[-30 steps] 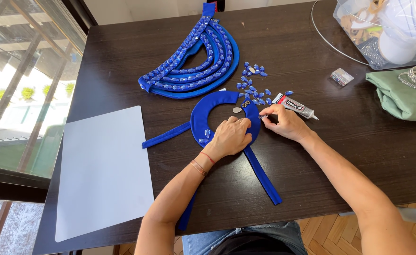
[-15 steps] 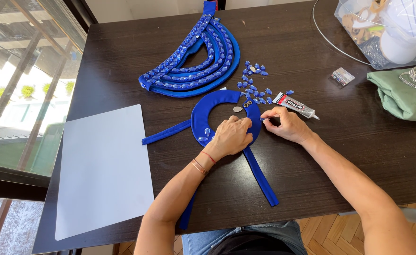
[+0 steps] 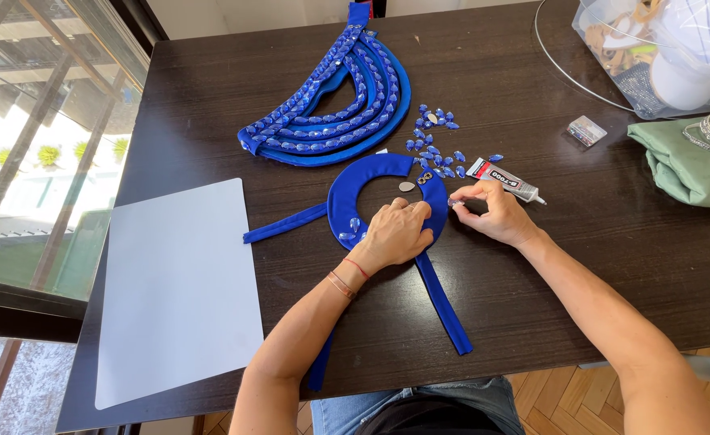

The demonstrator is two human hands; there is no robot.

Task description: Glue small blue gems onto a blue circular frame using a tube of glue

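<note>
Two hands at work: left hand (image 3: pixel 395 234) pressed flat on blue collar (image 3: pixel 367 181); right hand (image 3: pixel 488 211) pinched gem (image 3: pixel 453 202), just right of collar.

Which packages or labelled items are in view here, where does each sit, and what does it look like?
Glue tube: beside the right hand; slim, white label with red and black print.
Clear plastic bag: table's far right corner; bulky, holds white items.
Small clear packet: left of the green cloth; flat, rectangular.
</note>
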